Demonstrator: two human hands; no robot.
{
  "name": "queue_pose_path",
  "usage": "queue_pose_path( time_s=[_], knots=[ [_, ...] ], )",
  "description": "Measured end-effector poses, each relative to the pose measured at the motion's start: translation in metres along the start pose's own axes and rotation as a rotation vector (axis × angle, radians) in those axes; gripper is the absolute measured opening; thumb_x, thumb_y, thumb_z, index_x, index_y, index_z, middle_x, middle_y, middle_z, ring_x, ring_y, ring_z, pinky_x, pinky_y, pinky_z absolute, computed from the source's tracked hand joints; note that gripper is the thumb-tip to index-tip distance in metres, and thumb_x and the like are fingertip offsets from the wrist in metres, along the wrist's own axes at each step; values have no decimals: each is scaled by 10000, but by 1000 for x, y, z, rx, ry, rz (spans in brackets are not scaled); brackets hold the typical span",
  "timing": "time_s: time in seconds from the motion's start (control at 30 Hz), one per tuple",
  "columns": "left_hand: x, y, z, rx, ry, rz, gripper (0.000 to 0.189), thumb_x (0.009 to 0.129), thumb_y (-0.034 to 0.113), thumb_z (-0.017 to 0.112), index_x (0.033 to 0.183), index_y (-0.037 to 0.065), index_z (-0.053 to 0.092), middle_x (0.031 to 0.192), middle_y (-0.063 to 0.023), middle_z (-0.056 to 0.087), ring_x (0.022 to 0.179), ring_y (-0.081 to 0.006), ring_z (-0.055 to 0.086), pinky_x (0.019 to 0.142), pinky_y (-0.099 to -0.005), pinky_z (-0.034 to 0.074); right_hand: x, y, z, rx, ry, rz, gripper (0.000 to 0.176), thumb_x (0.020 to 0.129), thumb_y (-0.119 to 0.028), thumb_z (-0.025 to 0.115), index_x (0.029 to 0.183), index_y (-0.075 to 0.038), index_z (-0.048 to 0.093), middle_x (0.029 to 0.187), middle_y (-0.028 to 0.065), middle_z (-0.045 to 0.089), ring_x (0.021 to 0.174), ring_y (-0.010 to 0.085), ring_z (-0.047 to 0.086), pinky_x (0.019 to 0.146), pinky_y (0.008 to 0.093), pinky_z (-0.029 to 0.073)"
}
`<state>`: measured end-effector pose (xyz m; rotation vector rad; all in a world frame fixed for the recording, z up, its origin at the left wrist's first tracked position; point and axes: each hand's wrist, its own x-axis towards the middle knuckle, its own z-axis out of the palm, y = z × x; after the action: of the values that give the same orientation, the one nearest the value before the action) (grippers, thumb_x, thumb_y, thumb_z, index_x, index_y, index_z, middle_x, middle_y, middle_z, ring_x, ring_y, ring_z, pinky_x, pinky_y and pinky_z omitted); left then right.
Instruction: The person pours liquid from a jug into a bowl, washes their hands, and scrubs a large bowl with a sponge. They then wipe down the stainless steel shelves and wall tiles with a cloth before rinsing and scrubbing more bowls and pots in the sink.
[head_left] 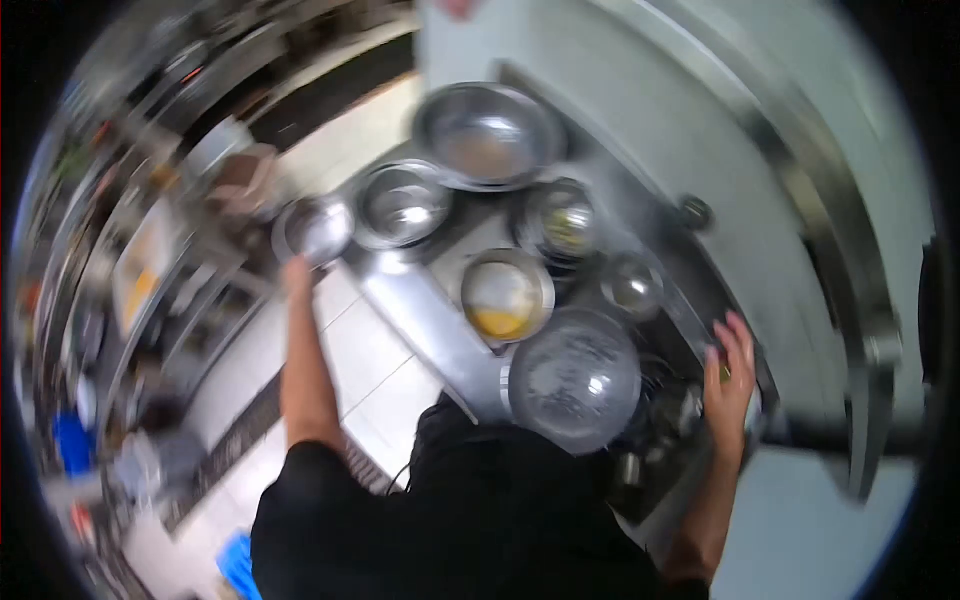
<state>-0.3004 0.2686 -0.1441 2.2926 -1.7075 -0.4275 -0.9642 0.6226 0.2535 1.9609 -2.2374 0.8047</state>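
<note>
1. Counter (420, 310) was crammed with steel bowls (488, 135).
2. Small bowl (315, 228) sat at its left edge, just past the left hand (297, 272); grip too blurred to tell.
3. Right hand (730, 368) lay spread at the right edge, well apart.

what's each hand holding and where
Left hand touches the small steel bowl at its near rim, grip unclear; right hand lies open on the counter.

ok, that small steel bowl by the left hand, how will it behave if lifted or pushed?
The small steel bowl looks like thin polished metal: likely stiff and light. Its glossy wall may slip in the left hand. It appears to be at the counter end, so a push could tip it off. Blur hides any contents.
</note>
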Motion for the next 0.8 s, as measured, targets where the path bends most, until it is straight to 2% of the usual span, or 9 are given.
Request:
queue_pose_path(
  time_s=[0.03, 0.17, 0.27, 0.3, 0.37, 0.57, 0.67, 0.73, 0.8],
  knots=[
    [28, -29, 40, -805, 152, -155, 390, 972, 324, 518, 923, -30, 676, 870, -115, 677, 772, -218, 620, 711, -426, 499, 8, -8, -16, 30, 113, 2, 305, 917, 28, 574, 1211, 3, 650, 1361, 175, 561, 1195, 305, 595, 919, 364, 517],
    [23, 82, -17, -1364, -312, -470, 472, 891, 308, 659, 1233, -11, 596, 1177, -121, 609, 1026, -293, 607, 882, -455, 578, 18, -11, -118, -450, 606, -253, 271, 822, 90, 621, 1050, -28, 707, 1087, 155, 674, 972, 276, 672, 837, 341, 538],
    [74, 37, 25, -1084, -273, -17, 574, 904, 449, 695, 1270, 18, 590, 1226, -127, 590, 1029, -299, 605, 831, -463, 583, 35, 8, -196, -672, 804, -249, 243, 810, 80, 635, 1015, -31, 703, 1005, 156, 686, 939, 294, 672, 805, 337, 539],
    [75, 46, 22, -1267, -327, -279, 587, 927, 492, 652, 1260, 13, 589, 1210, -127, 601, 999, -280, 618, 787, -436, 590, 40, 24, -220, -717, 856, -131, 188, 845, -18, 653, 1024, -34, 707, 1011, 169, 693, 961, 300, 674, 815, 348, 539],
    [86, 52, 29, -1285, -445, -274, 591, 933, 512, 635, 1234, 5, 594, 1171, -123, 605, 960, -264, 612, 750, -418, 589, 57, 53, -271, -719, 818, 137, 259, 881, -227, 669, 1057, -42, 709, 1052, 182, 695, 1005, 304, 666, 864, 385, 530],
    [53, 88, -9, -963, -375, -386, 1028, 737, 818, 637, 1441, 105, 412, 1307, -147, 527, 1020, -306, 589, 742, -415, 529, 83, 216, -353, -469, 507, 792, 992, 745, -680, 708, 1389, 45, 497, 1373, 271, 548, 1282, 380, 536, 1066, 439, 434],
    [29, 84, -9, -929, -211, -262, 944, 794, 768, 628, 1416, 82, 446, 1268, -151, 557, 1035, -292, 574, 791, -445, 508, 91, 257, -348, -453, 454, 865, 1172, 695, -734, 721, 1440, 110, 397, 1413, 311, 499, 1339, 387, 486, 1109, 427, 393],
    [33, 56, 23, -806, 145, 34, 741, 935, 517, 631, 1408, -30, 469, 1294, -242, 588, 1149, -316, 571, 964, -447, 452, 96, 272, -343, -490, 377, 941, 1233, 670, -747, 729, 1440, 145, 364, 1417, 322, 488, 1347, 390, 479, 1115, 422, 393],
    [-11, 61, -3, -633, 110, -17, 673, 951, 417, 634, 1393, -66, 478, 1317, -285, 569, 1192, -377, 561, 1018, -434, 424, 96, 290, -342, -545, 422, 930, 1232, 637, -737, 751, 1421, 139, 385, 1391, 319, 514, 1324, 397, 502, 1091, 420, 423]
  ],
)
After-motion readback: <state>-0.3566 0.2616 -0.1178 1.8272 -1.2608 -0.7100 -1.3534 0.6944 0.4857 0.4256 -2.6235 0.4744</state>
